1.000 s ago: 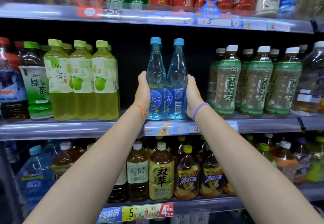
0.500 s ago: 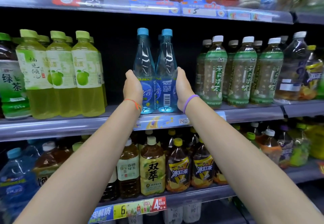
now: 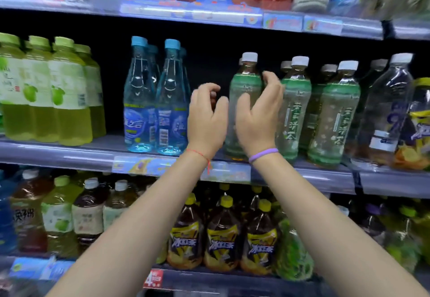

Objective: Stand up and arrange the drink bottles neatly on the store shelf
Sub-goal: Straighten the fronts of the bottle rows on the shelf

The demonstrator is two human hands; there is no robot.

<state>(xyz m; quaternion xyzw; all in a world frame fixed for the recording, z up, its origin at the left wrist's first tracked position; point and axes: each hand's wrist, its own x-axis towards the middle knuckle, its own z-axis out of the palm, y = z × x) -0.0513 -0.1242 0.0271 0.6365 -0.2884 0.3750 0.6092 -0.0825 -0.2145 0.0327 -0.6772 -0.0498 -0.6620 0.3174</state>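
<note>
On the middle shelf point(image 3: 69, 154), standing upright in rows: yellow-green apple-label bottles point(image 3: 67, 92) at the left, two blue-capped clear bottles point(image 3: 156, 101) side by side at the front edge, then green-labelled tea bottles point(image 3: 335, 112) with white caps to the right. Below, resting on the lower shelf: dark tea bottles point(image 3: 221, 234) with yellow caps. Reaching forward at mid-frame, both bare arms. Hovering just right of the blue-capped pair, apart from it: left hand point(image 3: 206, 119), fingers curled but loose, gripping nothing. Cupping around the leftmost tea bottle point(image 3: 246, 80) at label height: right hand point(image 3: 258, 115), fingers spread wide, not clamped; contact with the bottle not determinable through motion blur. Circling the wrists: red string point(image 3: 197, 153) at left, purple band point(image 3: 263, 154) at right.
</note>
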